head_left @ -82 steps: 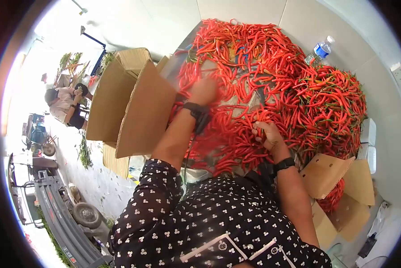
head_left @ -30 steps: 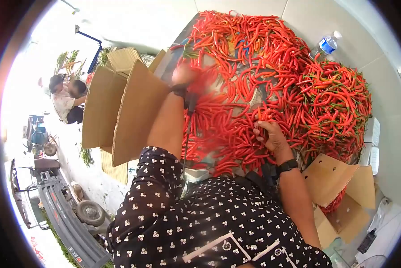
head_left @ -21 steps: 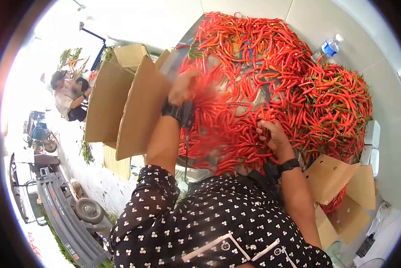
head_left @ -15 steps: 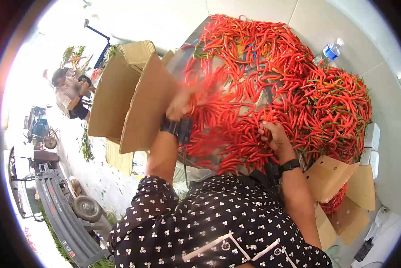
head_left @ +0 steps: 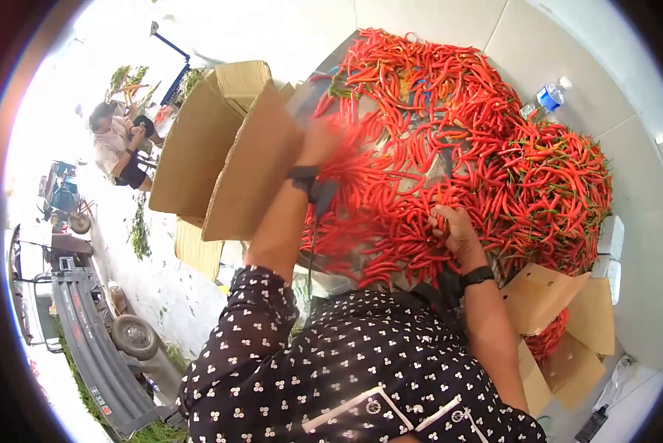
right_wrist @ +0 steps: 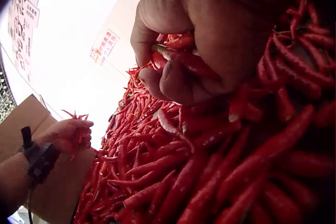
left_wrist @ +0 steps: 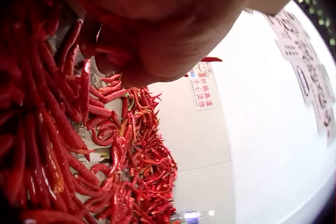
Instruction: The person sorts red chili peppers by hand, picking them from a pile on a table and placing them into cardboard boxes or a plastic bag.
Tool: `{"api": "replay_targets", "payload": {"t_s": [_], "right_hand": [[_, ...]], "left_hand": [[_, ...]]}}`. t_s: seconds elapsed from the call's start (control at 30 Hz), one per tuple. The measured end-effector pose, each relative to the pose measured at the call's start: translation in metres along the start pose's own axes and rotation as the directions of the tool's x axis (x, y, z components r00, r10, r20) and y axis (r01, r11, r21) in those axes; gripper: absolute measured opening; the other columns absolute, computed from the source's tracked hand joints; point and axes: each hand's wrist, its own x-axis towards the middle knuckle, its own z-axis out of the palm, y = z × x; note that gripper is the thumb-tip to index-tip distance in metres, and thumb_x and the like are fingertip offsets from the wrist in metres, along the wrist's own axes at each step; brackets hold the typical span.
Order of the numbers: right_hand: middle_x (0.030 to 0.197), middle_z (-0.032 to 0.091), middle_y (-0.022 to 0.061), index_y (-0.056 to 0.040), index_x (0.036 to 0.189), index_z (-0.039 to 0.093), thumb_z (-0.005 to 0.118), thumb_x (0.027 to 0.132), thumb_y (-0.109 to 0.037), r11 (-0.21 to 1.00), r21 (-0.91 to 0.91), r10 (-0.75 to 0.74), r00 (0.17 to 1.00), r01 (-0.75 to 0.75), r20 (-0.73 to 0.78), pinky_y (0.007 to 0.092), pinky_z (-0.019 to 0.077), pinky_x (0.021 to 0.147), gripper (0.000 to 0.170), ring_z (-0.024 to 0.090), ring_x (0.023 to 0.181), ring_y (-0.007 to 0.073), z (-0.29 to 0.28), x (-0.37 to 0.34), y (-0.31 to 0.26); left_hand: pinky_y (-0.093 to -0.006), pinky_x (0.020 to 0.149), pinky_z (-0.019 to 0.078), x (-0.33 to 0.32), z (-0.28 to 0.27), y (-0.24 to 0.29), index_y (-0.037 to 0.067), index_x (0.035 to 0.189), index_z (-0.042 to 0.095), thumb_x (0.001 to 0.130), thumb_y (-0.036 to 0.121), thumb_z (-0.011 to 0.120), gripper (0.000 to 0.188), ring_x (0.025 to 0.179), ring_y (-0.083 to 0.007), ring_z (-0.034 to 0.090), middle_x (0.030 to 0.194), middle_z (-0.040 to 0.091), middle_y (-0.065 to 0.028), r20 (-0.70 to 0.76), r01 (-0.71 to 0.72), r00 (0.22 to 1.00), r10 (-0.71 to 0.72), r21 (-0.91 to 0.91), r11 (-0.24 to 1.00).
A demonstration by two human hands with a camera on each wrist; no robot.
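From the right wrist alone, I'm clearly seeing left fingers (right_wrist: 80,125) clutching bunched chilies (right_wrist: 84,139) beside the box (right_wrist: 68,179), right fingers (right_wrist: 176,81) gripping a green-stemmed chili (right_wrist: 193,63), stem boxward.

Beyond the red chili pile (left_wrist: 131,155), a wall notice (left_wrist: 201,87) reads "高温" and "小心烫伤" in red; lettering on the wall posters (left_wrist: 304,64) is too blurred.

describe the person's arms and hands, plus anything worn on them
The left hand and right hand wear no gloves. The left sleeve is black with small white motifs, ending near the elbow. The left arm carries a strapped-on black device with a thin dark cable; the right arm, a black wrist strap.
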Motion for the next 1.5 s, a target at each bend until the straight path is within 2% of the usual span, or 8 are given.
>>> {"api": "replay_targets", "payload": {"t_s": [0.37,0.47,0.53,0.67,0.97,1.03,1.23,1.5], "right_hand": [[0.069,0.053,-0.0014,-0.0098,0.081,0.054,0.058,0.078,-0.013,1.0,-0.009,0.01,1.0,-0.01,-0.018,0.0227,0.0354,0.046,0.006,0.051,0.06,0.0099,-0.001,-0.002,-0.001],[0.068,0.053,-0.0009,-0.0086,0.081,0.054,0.057,0.078,-0.013,1.0,-0.009,0.014,1.0,-0.015,-0.017,0.0226,0.0353,0.045,0.006,0.051,0.059,0.0099,0.0,-0.003,-0.002],[0.068,0.052,-0.0008,-0.0082,0.081,0.054,0.057,0.078,-0.012,1.0,0.006,0.011,1.0,-0.012,0.001,0.0223,0.0352,0.045,0.006,0.051,0.059,0.0097,0.0,-0.003,-0.002],[0.068,0.052,-0.0008,-0.0072,0.083,0.054,0.056,0.079,-0.011,1.0,0.02,0.013,1.0,-0.013,0.015,0.0214,0.0347,0.044,0.006,0.05,0.059,0.0092,0.001,-0.002,-0.002],[0.068,0.052,-0.0003,-0.0067,0.083,0.054,0.056,0.079,-0.011,1.0,0.009,0.0,1.0,0.0,0.01,0.0208,0.0341,0.043,0.006,0.05,0.058,0.0096,0.0,-0.004,-0.001],[0.068,0.052,-0.0001,-0.0067,0.083,0.054,0.057,0.079,-0.011,1.0,0.002,0.003,1.0,-0.003,-0.006,0.0211,0.0343,0.043,0.006,0.05,0.058,0.0097,0.0,-0.003,0.0],[0.067,0.052,-0.0001,-0.007,0.081,0.053,0.057,0.077,-0.012,1.0,0.005,0.003,1.0,-0.003,-0.03,0.0217,0.035,0.044,0.007,0.051,0.058,0.0096,0.004,-0.005,-0.003],[0.066,0.052,-0.0006,-0.008,0.077,0.054,0.057,0.076,-0.011,1.0,-0.007,-0.005,1.0,0.005,-0.021,0.0215,0.035,0.044,0.005,0.051,0.058,0.0094,0.003,-0.005,-0.003]], "left_hand": [[-0.0364,0.062,0.0502,0.022,0.008,0.018,0.004,0.072,0.064,0.073,0.031,0.058,0.027,0.071,-0.0274,0.062,0.081,0.063,-0.0171,0.407,-0.247,0.913,-0.008,0.57,0.784],[-0.0271,0.05,0.0469,0.022,0.015,-0.024,0.001,0.075,0.062,0.073,0.022,0.065,0.021,0.056,-0.016,0.059,0.072,0.063,-0.0083,0.339,-0.329,0.884,0.323,-0.04,0.943],[-0.0203,0.041,0.0383,0.001,-0.009,0.0,0.002,0.075,0.061,0.073,0.01,0.064,0.009,0.048,-0.0074,0.051,0.066,0.059,-0.0031,0.354,0.318,0.926,-0.128,-0.554,0.769],[-0.0202,0.04,0.0364,-0.021,-0.035,0.027,0.001,0.078,0.061,0.072,0.006,0.063,0.008,0.049,-0.0082,0.052,0.065,0.059,-0.0029,0.36,0.406,0.906,-0.223,-0.59,0.698],[-0.0288,0.052,0.0427,-0.032,0.006,0.043,0.004,0.078,0.061,0.07,0.019,0.065,0.018,0.058,-0.012,0.052,0.062,0.058,-0.0014,0.462,0.074,0.866,0.189,-0.492,0.868],[-0.036,0.055,0.045,-0.019,0.031,0.027,0.002,0.073,0.061,0.07,0.021,0.062,0.019,0.059,-0.0211,0.057,0.064,0.06,-0.0105,0.256,-0.346,0.9,0.352,-0.069,0.936],[-0.0424,0.06,0.0469,-0.005,0.05,0.021,0.003,0.072,0.063,0.071,0.024,0.057,0.022,0.068,-0.0291,0.06,0.07,0.06,-0.0167,0.4,-0.493,0.862,0.312,0.515,0.702],[-0.0421,0.063,0.0477,-0.015,0.055,0.035,0.004,0.079,0.061,0.071,0.021,0.058,0.019,0.07,-0.0297,0.059,0.076,0.062,-0.0139,0.335,-0.442,0.888,0.315,0.43,0.787]]}}
